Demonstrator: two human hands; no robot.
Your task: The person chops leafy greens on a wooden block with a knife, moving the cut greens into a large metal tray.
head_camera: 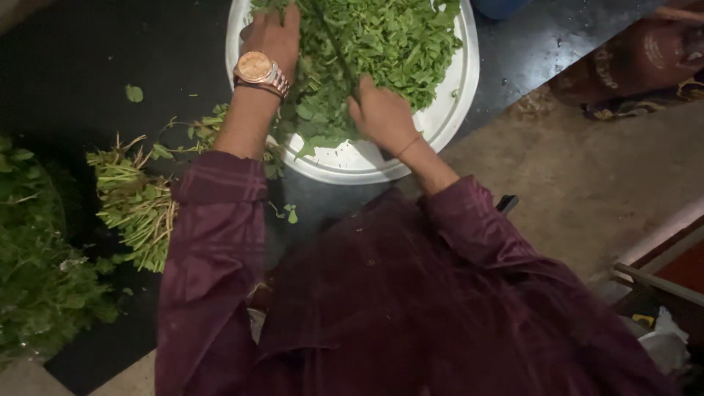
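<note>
Head view: both hands (323, 73) grip leafy greens (381, 37) in a white tray (447, 117) on a black counter (88, 59) (concrete floor (572, 176) beside)

We see one lettered thing: a reddish-brown gas cylinder (645, 55) with pale markings, at upper right.

Maroon sleeves (213, 242), rose-gold wristwatch (258, 71), thin bracelet (408, 145).

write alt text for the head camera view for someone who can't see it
Seen from above, a person in a dark maroon shirt works both hands in a heap of green leaves on a round white tray; the left hand wears a wristwatch, and the right hand grips a stem. A pile of stripped stalks lies to the left on dark ground.
</note>
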